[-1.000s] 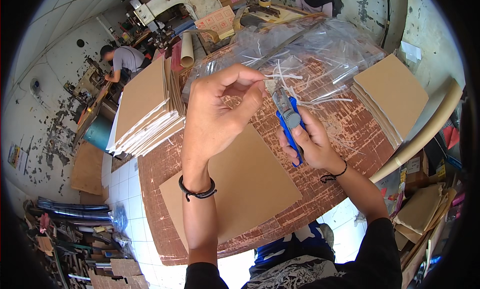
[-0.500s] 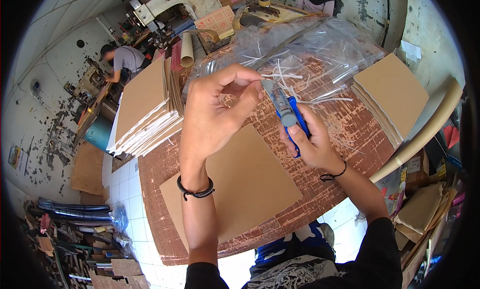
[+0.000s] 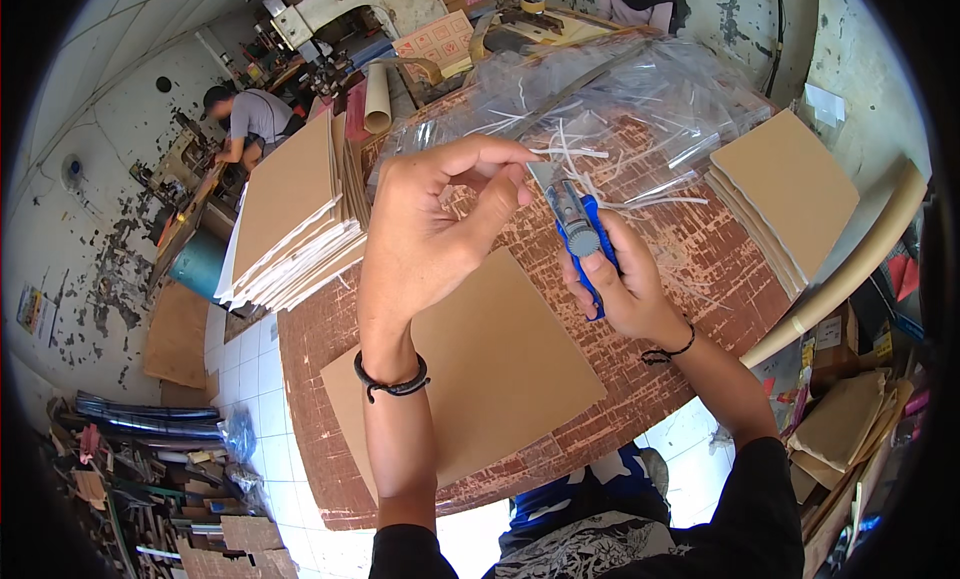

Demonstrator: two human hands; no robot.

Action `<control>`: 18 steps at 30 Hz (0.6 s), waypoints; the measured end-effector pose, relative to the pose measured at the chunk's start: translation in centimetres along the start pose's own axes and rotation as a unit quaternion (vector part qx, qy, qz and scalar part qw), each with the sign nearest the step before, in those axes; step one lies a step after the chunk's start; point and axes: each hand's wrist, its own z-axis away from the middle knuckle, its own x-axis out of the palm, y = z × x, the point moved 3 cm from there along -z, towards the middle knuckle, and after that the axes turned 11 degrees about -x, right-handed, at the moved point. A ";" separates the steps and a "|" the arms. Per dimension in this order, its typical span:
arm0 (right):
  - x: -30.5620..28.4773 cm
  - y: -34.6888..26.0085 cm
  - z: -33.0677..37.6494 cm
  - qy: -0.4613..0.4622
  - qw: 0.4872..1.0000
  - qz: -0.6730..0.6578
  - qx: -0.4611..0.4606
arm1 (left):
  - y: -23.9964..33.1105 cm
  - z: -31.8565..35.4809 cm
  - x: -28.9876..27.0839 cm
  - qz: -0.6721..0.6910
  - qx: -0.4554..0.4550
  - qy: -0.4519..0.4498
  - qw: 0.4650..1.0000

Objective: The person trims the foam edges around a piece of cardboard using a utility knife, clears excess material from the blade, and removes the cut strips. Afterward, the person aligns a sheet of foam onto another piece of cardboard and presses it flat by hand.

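My right hand is wrapped round a blue and grey utility knife. Its blade is out and points up and left, away from me. My left hand is raised beside it, with the fingers curled and the index finger and thumb drawn together at the blade's tip. What they pinch there is too small to make out. Below both hands, a brown cardboard sheet lies flat on the worn red-brown table, partly covered by my left forearm.
A tall stack of brown boards with white edges stands at left, a smaller board stack at right. Clear plastic sheets and white offcut strips lie at the back. A beige tube curves past the right edge. Two people are farther off.
The knife and the left fingertips have shifted slightly to the right. More of the blade shows beside the left fingers. The cardboard sheet stays in place.
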 end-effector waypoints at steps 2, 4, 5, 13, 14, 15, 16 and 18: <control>-0.1 0.0 0.1 -0.005 1.000 -0.006 0.009 | 0.1 -0.1 0.0 -0.004 0.026 0.003 1.000; -0.1 0.0 0.1 -0.001 1.000 -0.009 0.011 | 0.0 -0.1 0.0 -0.009 0.029 0.008 0.999; 0.0 0.0 0.1 0.002 1.000 -0.011 0.013 | 0.0 -0.1 0.0 -0.013 0.033 0.013 0.999; 0.0 -0.3 -0.1 -0.008 1.000 -0.002 0.009 | -0.4 -0.2 -0.1 -0.019 0.048 0.011 0.999; -0.1 -0.2 -0.1 -0.012 1.000 -0.003 0.010 | -0.3 -0.2 0.0 -0.015 0.048 0.011 0.999; -0.1 -0.2 0.0 -0.012 1.000 -0.005 0.009 | -0.3 -0.2 0.1 -0.017 0.047 0.012 0.999; -0.1 -0.2 0.1 -0.004 1.000 -0.011 0.014 | -0.3 -0.3 0.2 0.000 0.041 0.026 0.999; -0.1 -0.1 0.2 0.004 1.000 -0.016 0.019 | -0.3 -0.3 0.2 0.017 0.035 0.040 0.998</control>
